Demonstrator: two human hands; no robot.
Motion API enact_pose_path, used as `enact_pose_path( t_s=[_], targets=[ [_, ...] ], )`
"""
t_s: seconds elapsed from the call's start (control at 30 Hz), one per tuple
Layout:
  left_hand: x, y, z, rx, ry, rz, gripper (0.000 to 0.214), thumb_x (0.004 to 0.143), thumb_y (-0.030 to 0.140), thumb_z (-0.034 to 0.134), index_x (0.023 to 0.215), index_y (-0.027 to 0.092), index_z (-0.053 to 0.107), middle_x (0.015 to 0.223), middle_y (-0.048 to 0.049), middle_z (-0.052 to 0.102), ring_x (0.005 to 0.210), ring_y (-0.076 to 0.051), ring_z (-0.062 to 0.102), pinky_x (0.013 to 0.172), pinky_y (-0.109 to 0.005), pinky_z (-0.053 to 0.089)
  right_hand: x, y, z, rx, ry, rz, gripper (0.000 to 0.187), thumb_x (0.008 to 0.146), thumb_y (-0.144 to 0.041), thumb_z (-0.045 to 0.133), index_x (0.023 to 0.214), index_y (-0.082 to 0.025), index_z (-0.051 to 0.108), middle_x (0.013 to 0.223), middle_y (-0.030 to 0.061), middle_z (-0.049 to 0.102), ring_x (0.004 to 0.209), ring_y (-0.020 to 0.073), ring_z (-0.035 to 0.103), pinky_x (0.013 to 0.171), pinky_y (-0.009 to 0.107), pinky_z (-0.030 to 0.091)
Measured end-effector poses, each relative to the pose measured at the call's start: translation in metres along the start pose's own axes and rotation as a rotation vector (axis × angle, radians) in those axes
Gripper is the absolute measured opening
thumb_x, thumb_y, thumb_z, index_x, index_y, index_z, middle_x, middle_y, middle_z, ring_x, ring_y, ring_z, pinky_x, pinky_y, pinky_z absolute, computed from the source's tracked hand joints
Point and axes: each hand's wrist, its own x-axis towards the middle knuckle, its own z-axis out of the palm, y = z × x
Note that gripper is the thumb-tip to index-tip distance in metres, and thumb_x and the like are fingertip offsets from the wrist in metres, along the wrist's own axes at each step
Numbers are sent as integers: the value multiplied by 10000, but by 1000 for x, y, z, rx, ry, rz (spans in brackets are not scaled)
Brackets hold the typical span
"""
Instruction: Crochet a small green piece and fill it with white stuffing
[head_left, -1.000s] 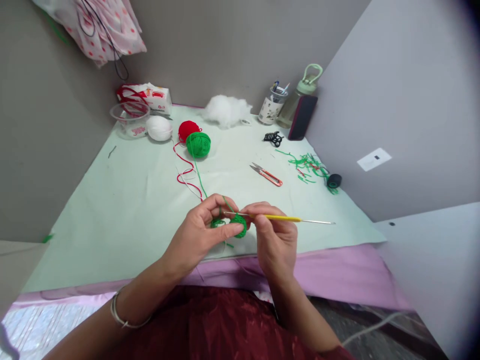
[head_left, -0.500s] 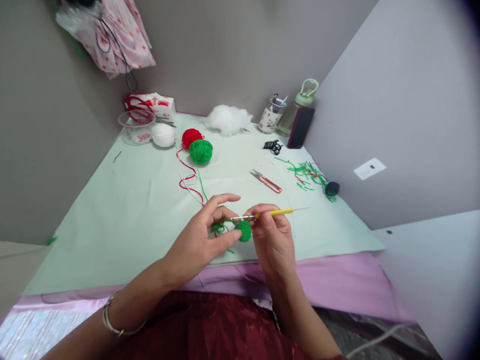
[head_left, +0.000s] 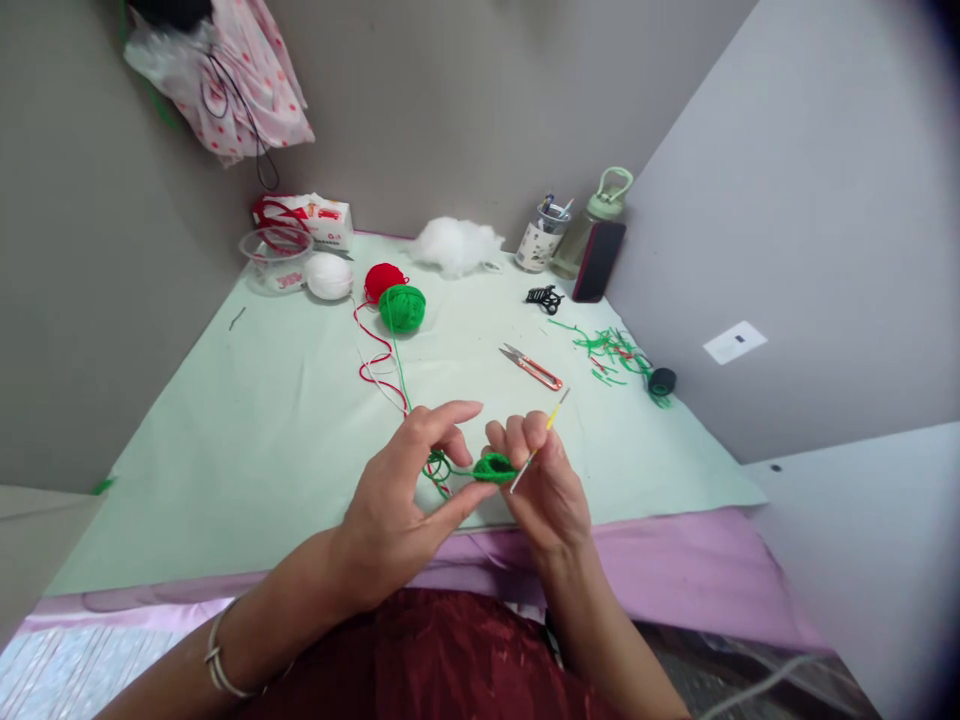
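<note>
Between my two hands is a small green crocheted piece (head_left: 493,467), its hollow opening turned up toward me. My left hand (head_left: 409,490) pinches its left edge with the thumb below, the index finger raised. In my right hand (head_left: 551,480) is a crochet hook (head_left: 553,412) with a yellow handle, slanted with its metal end down by the right edge of the piece. The right fingertips also meet that edge. Green yarn (head_left: 439,466) lies in loops by the left fingers, mixed with red and white strands, and a line runs back to a green yarn ball (head_left: 403,309).
Orange thread snips (head_left: 532,368) lie beyond my right hand. Farther back are a red yarn ball (head_left: 384,281), a white yarn ball (head_left: 328,276), white stuffing (head_left: 456,246), a pen cup (head_left: 538,243), a bottle (head_left: 581,240) and a phone (head_left: 599,262). Yarn scraps (head_left: 609,348) lie right, near black tape (head_left: 662,382).
The crochet hook has swung from nearly level to a steep slant, its metal end now low. The green piece has tipped so its opening shows. My right fingers have curled in.
</note>
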Motion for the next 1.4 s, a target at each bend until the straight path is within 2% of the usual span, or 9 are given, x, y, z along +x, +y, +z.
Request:
enact_pose_path(
  t_s=[0.13, 0.27, 0.37, 0.5, 0.63, 0.87, 1.03, 1.17, 1.4],
  targets=[
    [8, 3, -1, 9, -90, -1, 224, 846, 198, 844, 1029, 263, 731, 992, -31, 694, 964, -215, 654, 894, -345, 501, -2, -1, 1, -34, 18, -83, 372, 986, -563, 647, 789, -268, 537, 636, -38, 532, 635, 177, 506, 613, 310, 498],
    [16, 3, 3, -243, -180, -323, 178, 817, 286, 865, 898, 218, 723, 1041, -38, 666, 1001, -217, 643, 904, -337, 492, -7, -5, 5, -225, 72, -263, 154, 1013, -369, 674, 945, -265, 764, 823, 31, 735, 802, 197, 684, 729, 341, 570],
    [17, 2, 6, -470, -228, -501, 210, 845, 343, 839, 919, 202, 701, 954, -26, 671, 904, -192, 627, 816, -312, 484, -8, -14, 9, -495, 63, -430, 171, 1017, -219, 654, 1051, -279, 810, 923, 52, 790, 876, 208, 730, 781, 357, 596],
    [18, 2, 6, -558, -320, -564, 264, 825, 381, 848, 879, 195, 668, 811, -5, 626, 788, -170, 543, 725, -290, 439, 3, -28, 13, -733, 53, -620, 274, 989, -91, 638, 1118, -273, 797, 973, 53, 789, 877, 188, 736, 759, 322, 603],
    [30, 6, -2, -502, -308, -535, 260, 812, 399, 844, 839, 201, 678, 823, 0, 588, 774, -165, 488, 709, -286, 403, 25, -42, 16, -841, 66, -745, 254, 972, -71, 659, 1083, -264, 782, 960, 43, 763, 851, 170, 733, 743, 293, 593],
    [64, 1, -15, -433, -189, -495, 264, 788, 399, 845, 878, 218, 676, 825, 23, 549, 799, -167, 474, 756, -288, 378, 68, -38, 14, -879, -26, -651, 183, 1008, -129, 632, 1030, -244, 772, 923, 40, 730, 812, 159, 715, 720, 274, 568],
    [87, -14, -19, -406, -264, -533, 328, 775, 454, 829, 802, 211, 611, 810, 22, 528, 814, -172, 452, 768, -294, 358, 92, -25, 4, -913, -48, -687, 179, 1020, -151, 616, 1038, -237, 771, 919, 46, 721, 792, 156, 705, 702, 274, 558],
    [104, -24, -22, -411, -298, -559, 321, 746, 430, 841, 761, 215, 602, 812, 22, 538, 815, -167, 453, 763, -280, 370, 106, -12, -3, -836, 29, -575, 173, 1009, -194, 623, 994, -249, 786, 914, 42, 711, 808, 171, 694, 722, 299, 551],
    [116, -55, -16, -477, -503, -690, 362, 657, 398, 919, 668, 185, 626, 708, 11, 575, 738, -174, 584, 826, -344, 525, 114, 11, -18, -748, 169, -414, 152, 973, -251, 653, 927, -250, 797, 878, 52, 697, 804, 199, 659, 747, 346, 511]
  ],
)
